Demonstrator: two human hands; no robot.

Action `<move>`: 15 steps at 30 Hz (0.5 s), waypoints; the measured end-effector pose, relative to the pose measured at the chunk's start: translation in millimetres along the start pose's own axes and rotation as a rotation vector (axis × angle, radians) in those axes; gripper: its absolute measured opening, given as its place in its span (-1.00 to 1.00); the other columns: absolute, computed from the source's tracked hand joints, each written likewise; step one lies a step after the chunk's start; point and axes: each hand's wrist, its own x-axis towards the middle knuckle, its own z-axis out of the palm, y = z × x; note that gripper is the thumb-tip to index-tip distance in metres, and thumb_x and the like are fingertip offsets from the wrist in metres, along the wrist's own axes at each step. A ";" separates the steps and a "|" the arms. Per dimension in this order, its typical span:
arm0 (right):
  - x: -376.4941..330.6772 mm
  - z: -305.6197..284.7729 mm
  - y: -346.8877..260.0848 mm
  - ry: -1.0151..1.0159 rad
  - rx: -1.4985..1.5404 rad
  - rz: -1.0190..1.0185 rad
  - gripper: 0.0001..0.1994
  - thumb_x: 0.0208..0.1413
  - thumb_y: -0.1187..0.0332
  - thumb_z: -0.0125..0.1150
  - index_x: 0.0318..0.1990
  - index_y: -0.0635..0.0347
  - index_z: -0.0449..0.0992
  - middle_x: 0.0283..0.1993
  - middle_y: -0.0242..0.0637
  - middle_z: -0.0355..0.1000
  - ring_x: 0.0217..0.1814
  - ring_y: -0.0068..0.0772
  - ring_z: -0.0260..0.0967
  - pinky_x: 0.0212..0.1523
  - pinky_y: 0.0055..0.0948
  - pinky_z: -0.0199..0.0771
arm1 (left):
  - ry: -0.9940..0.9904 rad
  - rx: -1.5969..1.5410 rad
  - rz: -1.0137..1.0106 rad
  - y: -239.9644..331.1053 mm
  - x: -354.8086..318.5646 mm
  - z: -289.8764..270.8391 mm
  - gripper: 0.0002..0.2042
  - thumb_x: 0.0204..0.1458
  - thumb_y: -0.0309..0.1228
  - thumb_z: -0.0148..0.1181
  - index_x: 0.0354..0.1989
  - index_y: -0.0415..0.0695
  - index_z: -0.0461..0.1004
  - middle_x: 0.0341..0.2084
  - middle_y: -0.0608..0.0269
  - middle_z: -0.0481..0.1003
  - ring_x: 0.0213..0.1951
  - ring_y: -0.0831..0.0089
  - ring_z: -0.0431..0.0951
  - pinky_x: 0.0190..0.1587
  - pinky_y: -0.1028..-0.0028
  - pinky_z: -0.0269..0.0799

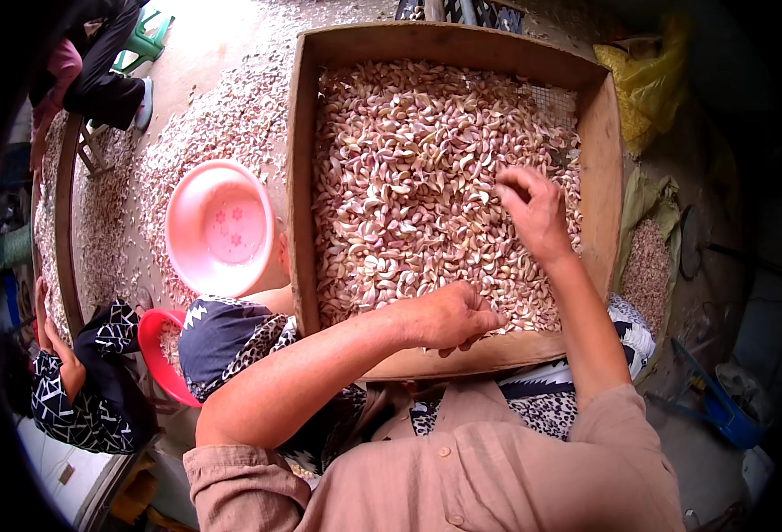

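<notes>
A wooden-framed sieve tray (455,37) with a mesh bottom lies across my lap, spread with a layer of garlic cloves (400,168) in white and pinkish-purple skins. My left hand (448,317) is over the cloves just inside the tray's near edge. Its fingers are curled together, pointing right and down, and their tips are partly hidden. Above the right-hand part of the cloves is my right hand (537,213). The fingers are bent in toward the thumb; whatever they pinch is too small to make out.
Left of the tray stands a pink basin (178,222) with flowers on its bottom; nearer is a red basin (153,355) holding cloves. Loose cloves cover the floor. A yellow bag (643,93) and an open sack (646,266) are at right. Other people sit at left by another wooden-framed tray (69,222).
</notes>
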 end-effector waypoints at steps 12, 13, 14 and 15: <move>-44.9 -12.8 19.9 0.128 -0.340 0.006 -0.48 -0.11 0.48 0.45 0.08 0.21 0.47 0.12 -0.08 0.40 0.20 0.01 0.36 0.22 -0.15 0.40 | -0.007 0.020 -0.027 0.4 -0.6 1.1 -0.53 0.33 -0.12 0.09 -0.57 -0.21 0.44 -0.71 0.34 0.40 -0.70 0.57 0.37 -0.64 0.50 0.30; -42.2 -12.4 24.1 0.164 -0.347 0.021 -0.48 -0.11 0.46 0.45 0.08 0.21 0.47 0.12 -0.08 0.39 0.21 0.02 0.35 0.24 -0.14 0.38 | -0.008 0.030 -0.028 3.0 -0.8 1.1 -0.53 0.33 -0.12 0.09 -0.57 -0.20 0.44 -0.71 0.34 0.40 -0.70 0.57 0.37 -0.64 0.50 0.30; -39.8 -9.8 31.2 0.190 -0.359 0.011 -0.47 -0.12 0.43 0.47 0.08 0.20 0.47 0.12 -0.09 0.38 0.21 0.01 0.33 0.25 -0.15 0.37 | -0.008 0.039 -0.028 4.8 -0.9 1.0 -0.53 0.33 -0.12 0.09 -0.57 -0.20 0.44 -0.71 0.34 0.40 -0.70 0.57 0.37 -0.64 0.50 0.30; -38.0 -6.2 34.7 0.205 -0.357 0.004 -0.48 -0.12 0.42 0.46 0.08 0.20 0.47 0.12 -0.10 0.38 0.20 0.01 0.34 0.24 -0.15 0.37 | -0.009 0.041 -0.026 5.8 -0.7 0.9 -0.53 0.33 -0.12 0.09 -0.58 -0.20 0.44 -0.71 0.34 0.41 -0.70 0.58 0.37 -0.63 0.51 0.30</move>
